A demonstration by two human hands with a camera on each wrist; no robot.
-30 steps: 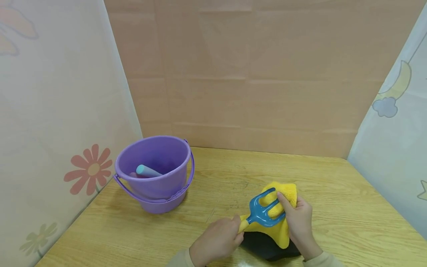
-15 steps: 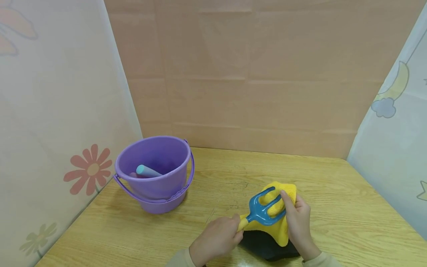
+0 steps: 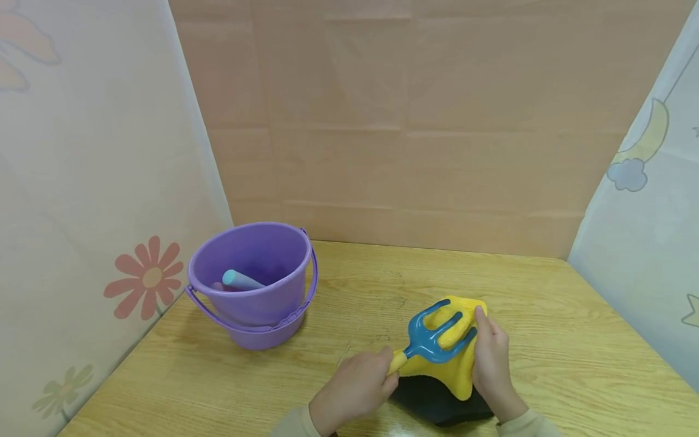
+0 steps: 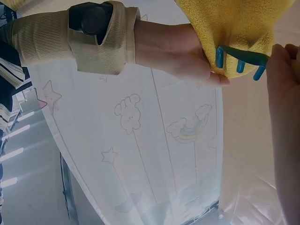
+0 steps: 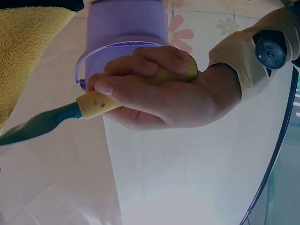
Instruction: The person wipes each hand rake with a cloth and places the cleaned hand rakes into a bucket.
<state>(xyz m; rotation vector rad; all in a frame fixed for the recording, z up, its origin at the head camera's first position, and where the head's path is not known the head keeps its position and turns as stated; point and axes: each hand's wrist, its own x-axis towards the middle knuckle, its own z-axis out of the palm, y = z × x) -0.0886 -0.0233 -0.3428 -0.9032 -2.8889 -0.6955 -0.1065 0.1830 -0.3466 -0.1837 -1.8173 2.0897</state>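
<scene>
My left hand (image 3: 356, 383) grips the yellow handle of a blue three-tined garden hand fork (image 3: 428, 343). The fork is tilted, its tines pointing up and to the right. Behind the tines lies a fluffy yellow cloth (image 3: 460, 375), and my right hand (image 3: 493, 363) holds it by its right side, thumb near the upper corner. In the right wrist view, the left fingers wrap round the wooden-looking handle (image 5: 91, 104). The left wrist view shows the tine tips (image 4: 240, 66) against the cloth. Below the cloth, a black flat object (image 3: 431, 402) rests on the table, partly covered.
A purple bucket (image 3: 267, 309) with its handle down stands at the left of the wooden table (image 3: 524, 279). Inside it are a light blue cylinder (image 3: 240, 280) and a pinkish thing. Printed sheets hang on both sides, with a plain tan sheet (image 3: 415, 133) at the back.
My right thumb has slid off the tines to the right, onto the cloth's edge. The fork has tilted slightly and its tines are more exposed. The bucket has stayed put.
</scene>
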